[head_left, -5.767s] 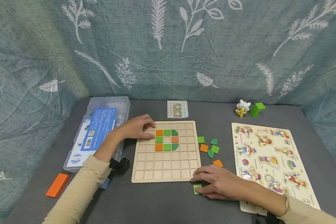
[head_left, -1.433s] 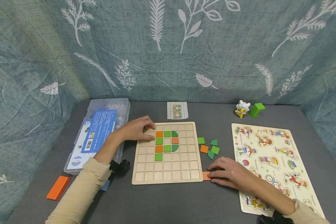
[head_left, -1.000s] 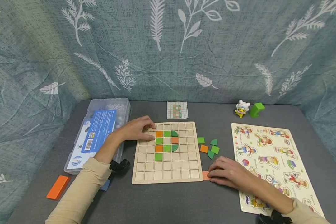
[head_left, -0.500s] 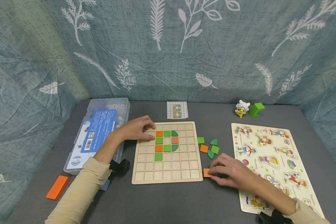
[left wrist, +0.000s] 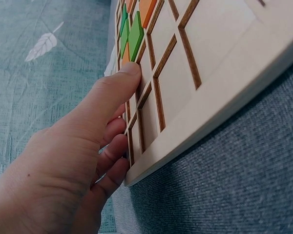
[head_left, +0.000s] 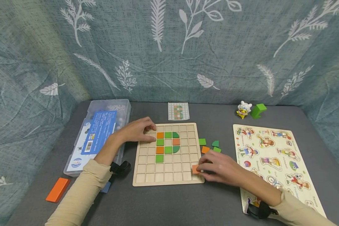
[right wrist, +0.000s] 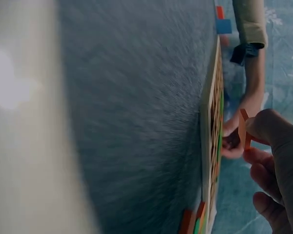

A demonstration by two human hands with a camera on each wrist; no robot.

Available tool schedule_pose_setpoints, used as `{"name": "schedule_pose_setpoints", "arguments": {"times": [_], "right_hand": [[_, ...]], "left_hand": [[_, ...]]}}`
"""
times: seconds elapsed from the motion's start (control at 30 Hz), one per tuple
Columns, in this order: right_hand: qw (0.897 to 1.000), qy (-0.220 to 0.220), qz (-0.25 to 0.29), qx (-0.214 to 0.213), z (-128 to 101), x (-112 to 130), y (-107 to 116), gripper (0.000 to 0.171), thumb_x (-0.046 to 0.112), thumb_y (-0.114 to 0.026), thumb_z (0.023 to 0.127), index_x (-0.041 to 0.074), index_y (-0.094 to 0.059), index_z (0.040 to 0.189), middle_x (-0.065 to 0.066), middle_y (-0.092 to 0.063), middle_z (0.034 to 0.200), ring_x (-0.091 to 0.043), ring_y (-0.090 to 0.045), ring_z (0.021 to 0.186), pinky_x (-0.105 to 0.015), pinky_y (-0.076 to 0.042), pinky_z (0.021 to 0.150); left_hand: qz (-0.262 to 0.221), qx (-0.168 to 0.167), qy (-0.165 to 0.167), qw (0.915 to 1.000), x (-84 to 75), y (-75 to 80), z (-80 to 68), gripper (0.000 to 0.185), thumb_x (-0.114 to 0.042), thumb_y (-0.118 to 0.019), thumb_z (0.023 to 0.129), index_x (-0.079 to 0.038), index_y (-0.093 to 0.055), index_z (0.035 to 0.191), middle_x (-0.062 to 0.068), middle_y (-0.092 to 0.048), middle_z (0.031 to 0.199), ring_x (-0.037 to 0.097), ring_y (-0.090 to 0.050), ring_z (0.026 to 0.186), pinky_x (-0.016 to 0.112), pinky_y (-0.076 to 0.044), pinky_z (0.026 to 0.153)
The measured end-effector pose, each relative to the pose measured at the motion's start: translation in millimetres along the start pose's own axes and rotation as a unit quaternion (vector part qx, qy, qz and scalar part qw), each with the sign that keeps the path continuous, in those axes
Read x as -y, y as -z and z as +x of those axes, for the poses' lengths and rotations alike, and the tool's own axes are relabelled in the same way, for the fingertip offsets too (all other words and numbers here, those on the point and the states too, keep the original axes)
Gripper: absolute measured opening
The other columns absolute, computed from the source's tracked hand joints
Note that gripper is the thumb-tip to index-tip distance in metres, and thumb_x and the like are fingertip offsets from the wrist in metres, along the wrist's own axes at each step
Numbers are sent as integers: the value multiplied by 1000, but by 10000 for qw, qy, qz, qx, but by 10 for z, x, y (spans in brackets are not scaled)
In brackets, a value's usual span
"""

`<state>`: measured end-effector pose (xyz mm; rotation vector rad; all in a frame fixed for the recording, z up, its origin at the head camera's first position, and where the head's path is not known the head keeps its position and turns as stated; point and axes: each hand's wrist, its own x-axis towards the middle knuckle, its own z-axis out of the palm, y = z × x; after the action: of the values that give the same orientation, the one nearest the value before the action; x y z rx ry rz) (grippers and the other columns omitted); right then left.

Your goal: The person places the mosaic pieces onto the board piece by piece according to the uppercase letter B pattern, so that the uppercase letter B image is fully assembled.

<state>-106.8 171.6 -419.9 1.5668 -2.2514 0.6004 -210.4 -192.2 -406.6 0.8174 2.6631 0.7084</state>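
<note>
My left hand [head_left: 135, 130] holds the far left corner of a wooden grid board [head_left: 169, 184]. Its thumb lies on the surface and the other fingers bend at the edge, as the left wrist view shows. Between thumb and fingertips my right hand [head_left: 224, 168] pinches an orange square tile [head_left: 195, 169], over the board's near right corner. In the right wrist view this tile [right wrist: 242, 129] is raised on edge. Orange and green squares and two dark green quarter-rounds [head_left: 176, 149] fill cells in the board's upper middle; a green square [head_left: 159, 158] sits below them at left.
Loose tiles, such as a green square [head_left: 202, 142], lie right of the board, partly behind my right hand. A pattern card [head_left: 178, 111] lies beyond it. Left stands a clear plastic case [head_left: 121, 110]; right lies a picture puzzle board [head_left: 271, 144]. A toy figure [head_left: 244, 110] stands behind.
A green square has gone into the board's left tile column. My right hand has picked up the orange tile from the table and carried it left over the board. My left hand stays put.
</note>
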Motion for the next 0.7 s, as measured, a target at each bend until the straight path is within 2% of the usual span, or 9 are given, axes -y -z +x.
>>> {"name": "schedule_pose_setpoints", "arguments": {"times": [0.33, 0.53, 0.7], "right_hand": [[9995, 306, -112, 16, 454, -152, -242, 14, 18, -76, 82, 19, -74, 95, 4, -65, 93, -10, -56, 84, -22, -47, 69], [9993, 294, -184, 169, 698, -211, -368, 9, 21, -76, 83, 20, -76, 92, 5, -66, 89, -10, -57, 82, -22, -47, 71], [9990, 272, -136, 329, 811, -227, -440, 8, 20, -73, 86, 19, -77, 93, 4, -66, 90, -10, -55, 80, -22, -47, 70]], "left_hand": [[-84, 85, 19, 9999, -23, 2, -16, 38, -40, -74, 84, -16, -64, 113, 2, -54, 105, 15, -50, 90, 34, -44, 82], [-46, 4, 15, 10000, -26, 16, -12, 38, -38, -75, 84, -15, -65, 112, 2, -55, 105, 15, -50, 89, 34, -44, 82], [-65, 28, 40, 10000, -34, 22, -8, 38, -38, -75, 84, -15, -65, 113, 2, -55, 105, 15, -50, 89, 34, -44, 82]]}}
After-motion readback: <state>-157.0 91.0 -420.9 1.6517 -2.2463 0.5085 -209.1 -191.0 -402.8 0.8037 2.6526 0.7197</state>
